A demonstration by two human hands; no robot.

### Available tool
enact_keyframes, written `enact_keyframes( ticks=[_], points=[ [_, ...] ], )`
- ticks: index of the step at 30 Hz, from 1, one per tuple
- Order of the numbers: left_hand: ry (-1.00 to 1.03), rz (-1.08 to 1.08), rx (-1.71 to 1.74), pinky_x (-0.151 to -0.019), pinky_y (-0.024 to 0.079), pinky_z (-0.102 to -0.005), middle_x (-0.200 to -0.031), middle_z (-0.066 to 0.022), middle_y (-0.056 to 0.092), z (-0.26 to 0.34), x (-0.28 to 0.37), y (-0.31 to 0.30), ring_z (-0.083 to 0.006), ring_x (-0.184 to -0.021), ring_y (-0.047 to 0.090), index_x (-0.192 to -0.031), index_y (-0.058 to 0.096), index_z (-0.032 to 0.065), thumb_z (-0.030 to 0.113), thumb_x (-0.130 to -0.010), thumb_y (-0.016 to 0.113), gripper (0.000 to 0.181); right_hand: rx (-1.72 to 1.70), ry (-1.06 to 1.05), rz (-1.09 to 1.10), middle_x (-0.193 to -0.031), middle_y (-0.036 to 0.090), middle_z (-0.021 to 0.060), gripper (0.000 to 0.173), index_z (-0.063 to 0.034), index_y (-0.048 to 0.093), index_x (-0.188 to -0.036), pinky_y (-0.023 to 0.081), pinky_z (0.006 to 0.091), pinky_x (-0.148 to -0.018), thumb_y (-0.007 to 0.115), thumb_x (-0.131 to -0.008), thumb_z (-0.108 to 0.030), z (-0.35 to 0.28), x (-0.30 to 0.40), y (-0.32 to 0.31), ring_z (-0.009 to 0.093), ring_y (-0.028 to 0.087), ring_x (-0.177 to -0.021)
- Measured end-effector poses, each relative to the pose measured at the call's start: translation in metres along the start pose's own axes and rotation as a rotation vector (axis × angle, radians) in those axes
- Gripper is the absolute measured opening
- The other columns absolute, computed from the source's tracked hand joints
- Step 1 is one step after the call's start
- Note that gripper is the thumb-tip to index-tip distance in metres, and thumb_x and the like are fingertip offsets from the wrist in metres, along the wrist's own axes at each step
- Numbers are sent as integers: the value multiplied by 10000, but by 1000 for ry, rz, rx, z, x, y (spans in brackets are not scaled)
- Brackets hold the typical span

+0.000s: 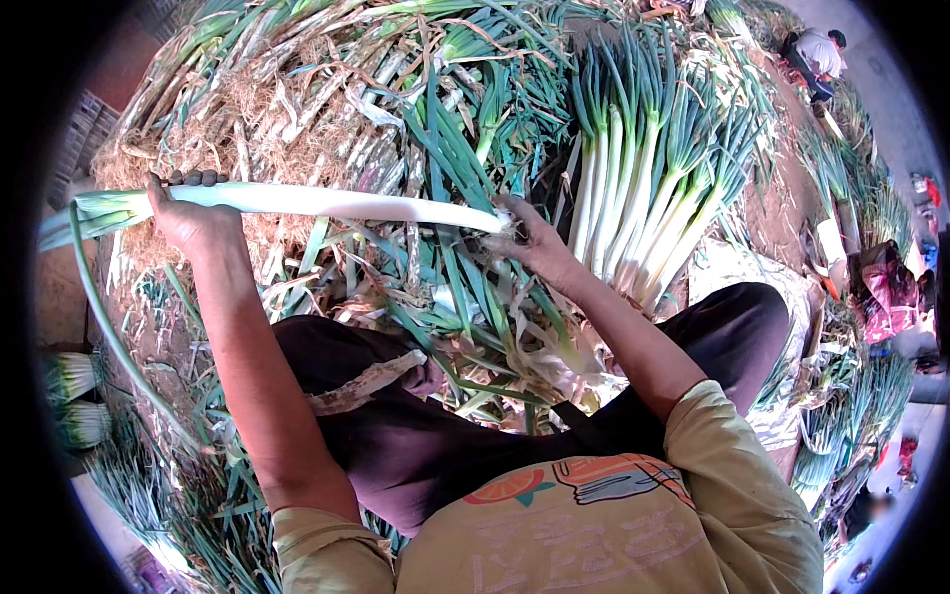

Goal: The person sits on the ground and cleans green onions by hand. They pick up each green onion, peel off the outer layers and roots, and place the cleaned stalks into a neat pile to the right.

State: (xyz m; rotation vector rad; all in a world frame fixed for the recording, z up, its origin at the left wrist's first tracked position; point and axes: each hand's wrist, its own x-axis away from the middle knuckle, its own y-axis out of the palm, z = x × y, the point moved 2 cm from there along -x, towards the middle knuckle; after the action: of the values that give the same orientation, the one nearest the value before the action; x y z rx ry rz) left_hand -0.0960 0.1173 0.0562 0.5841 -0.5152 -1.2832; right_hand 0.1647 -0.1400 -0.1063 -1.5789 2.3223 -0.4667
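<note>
A long white-stalked green onion [356, 204] lies nearly level across my front, its leaves to the left and its root end to the right. My left hand [194, 215] grips it near where the stalk turns green. At the other end, the fingers of my right hand [536, 241] close around the roots. One bent green leaf [111, 334] hangs from the left end. Below my right hand, pale strips and leaves look blurred. Clean-stalked green onions [631, 171] lie side by side just beyond my right hand, leaves pointing away.
A heap of untrimmed onions [297, 111] with dry roots rises ahead. Loose leaves and peelings [475, 312] cover the ground between my legs. A pale plastic sheet [772, 282] lies by my right knee. More onion piles [839, 416] and a crouching person [816, 56] are at right.
</note>
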Motion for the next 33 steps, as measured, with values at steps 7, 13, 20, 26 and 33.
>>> enact_keyframes(
  ticks=[7, 13, 20, 26, 33],
  points=[
    [-87, 62, 19, -619, 337, -365, -736, -37, 390, -6, -9, -8, -192, -638, 369, -834, 343, 130, 410, -896, 459, 309, 181, -56, -132, -916, 604, 172, 341, -28, 499, -1166, 463, 392, -730, 524, -895, -235, -40, 4, -14, 305, 600, -799],
    [-82, 110, 16, -634, 366, -378, -772, -44, 412, -13, -16, -9, -205, -665, 391, -888, 393, 129, 359, -894, 499, 253, 430, -9, -234, -784, 569, 220, 254, -44, 399, -1093, 450, 481, -673, 416, -937, -243, -41, 11, -16, 415, 569, -741],
    [-57, 129, 0, -653, 368, -379, -770, -39, 414, -16, -23, -12, -205, -681, 381, -909, 422, 129, 333, -889, 525, 230, 540, -86, -239, -784, 566, 230, 211, -39, 429, -1036, 453, 484, -620, 441, -915, -212, -42, 13, -11, 423, 562, -705],
    [-39, 147, -5, -676, 378, -396, -803, -50, 432, -14, -14, -8, -220, -707, 405, -951, 442, 114, 328, -876, 553, 253, 632, -187, -207, -698, 569, 218, 185, -9, 411, -953, 470, 455, -541, 503, -820, -98, -47, 17, -4, 392, 578, -621],
    [-39, 186, -7, -647, 386, -398, -825, -62, 452, -14, -20, -11, -228, -720, 432, -975, 450, 119, 332, -874, 557, 259, 687, -190, -171, -687, 571, 210, 205, 5, 403, -923, 473, 445, -526, 530, -779, -67, -47, 20, 5, 377, 585, -598]
  ],
)
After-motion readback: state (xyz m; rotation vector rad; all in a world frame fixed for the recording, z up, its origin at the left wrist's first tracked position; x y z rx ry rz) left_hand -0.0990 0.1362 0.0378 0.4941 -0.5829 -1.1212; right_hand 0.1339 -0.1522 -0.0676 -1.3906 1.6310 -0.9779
